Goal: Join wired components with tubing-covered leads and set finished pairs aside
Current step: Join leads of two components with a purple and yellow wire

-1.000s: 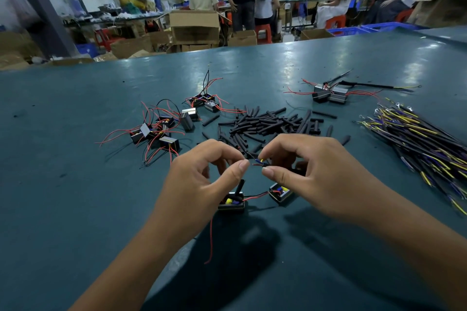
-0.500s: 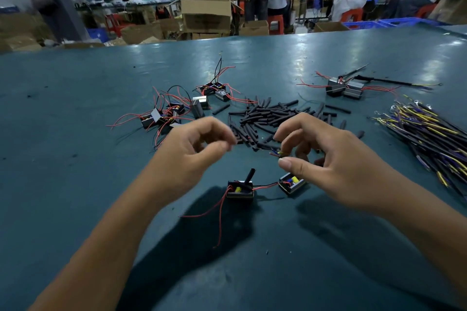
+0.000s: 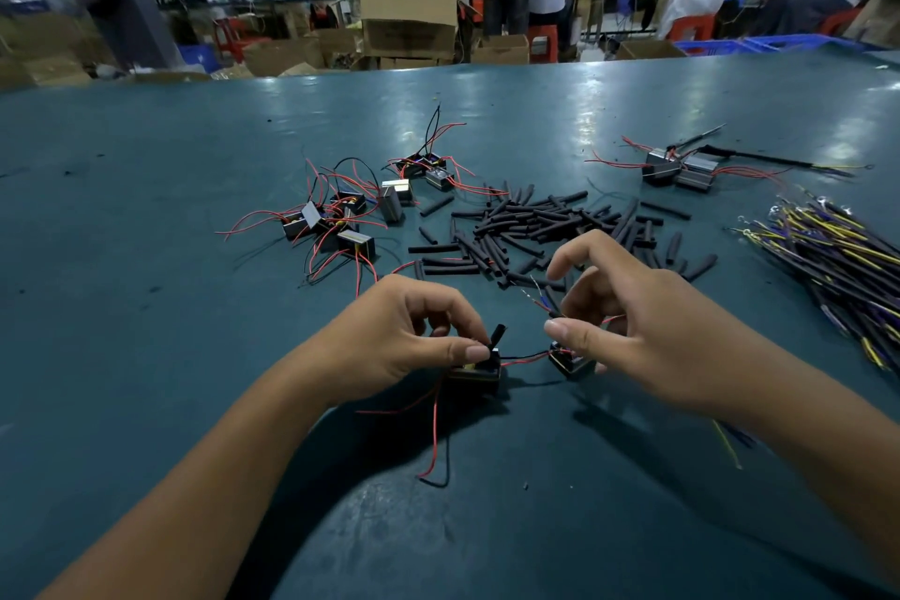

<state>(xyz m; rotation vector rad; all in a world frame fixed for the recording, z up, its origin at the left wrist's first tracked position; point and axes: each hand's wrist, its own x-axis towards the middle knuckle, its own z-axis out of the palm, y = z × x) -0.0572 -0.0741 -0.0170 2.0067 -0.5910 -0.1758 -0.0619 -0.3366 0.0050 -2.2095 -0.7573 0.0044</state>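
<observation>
Two small black components sit on the teal table in front of me, linked by a red and black wire: the left component (image 3: 475, 374) and the right component (image 3: 571, 362). My left hand (image 3: 404, 339) pinches a short black tube (image 3: 496, 339) that stands up from the left component. My right hand (image 3: 647, 331) hovers over the right component, with thumb and fingers closed on thin wire leads (image 3: 538, 295) whose bare ends point up and left. Red leads (image 3: 433, 448) trail from the left component towards me.
A pile of black tubing pieces (image 3: 535, 229) lies just beyond my hands. Loose components with red wires (image 3: 341, 219) are at the left, and a joined pair (image 3: 677, 168) lies far right. A bundle of yellow and black wires (image 3: 837, 258) lies at the right edge. People and cardboard boxes are beyond the table.
My left hand has dropped onto the left component and closed on its tube. My right hand has lifted slightly, and the bare lead ends now show between its fingers.
</observation>
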